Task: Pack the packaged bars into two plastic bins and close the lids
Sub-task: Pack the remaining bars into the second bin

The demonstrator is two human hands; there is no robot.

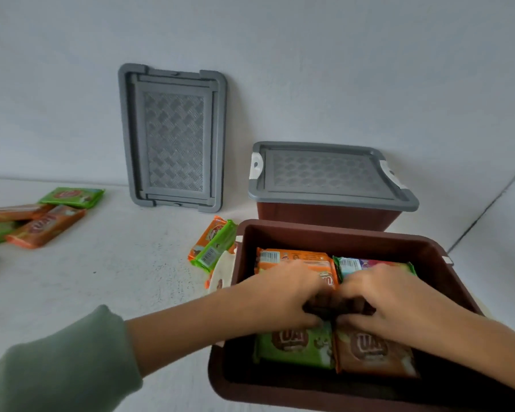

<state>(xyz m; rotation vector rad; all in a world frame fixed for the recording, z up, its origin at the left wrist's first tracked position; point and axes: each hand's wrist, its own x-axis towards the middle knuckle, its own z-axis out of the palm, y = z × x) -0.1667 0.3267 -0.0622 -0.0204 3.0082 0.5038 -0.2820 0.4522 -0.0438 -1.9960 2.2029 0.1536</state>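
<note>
Inside the open brown plastic bin (pixel 428 251), front right on the white tabletop (pixel 116 278), four packaged bars (pixel 295 346) are counted lying flat, in orange and green wrappers. Left hand (pixel 283 295) and right hand (pixel 390 298) are both lowered into the middle, fingers curled onto a dark brown packet (pixel 333 306); actual grip cannot be told. Second brown bin (pixel 324 217) is set just behind, its grey lid (pixel 324 173) on. One loose grey lid (pixel 173 138) is leaned on the wall. Two stacked bars (pixel 213 246) are seen just beside the open bin's left rim. About four loose bars (pixel 46 226) are scattered far left, bare tabletop between.
</note>
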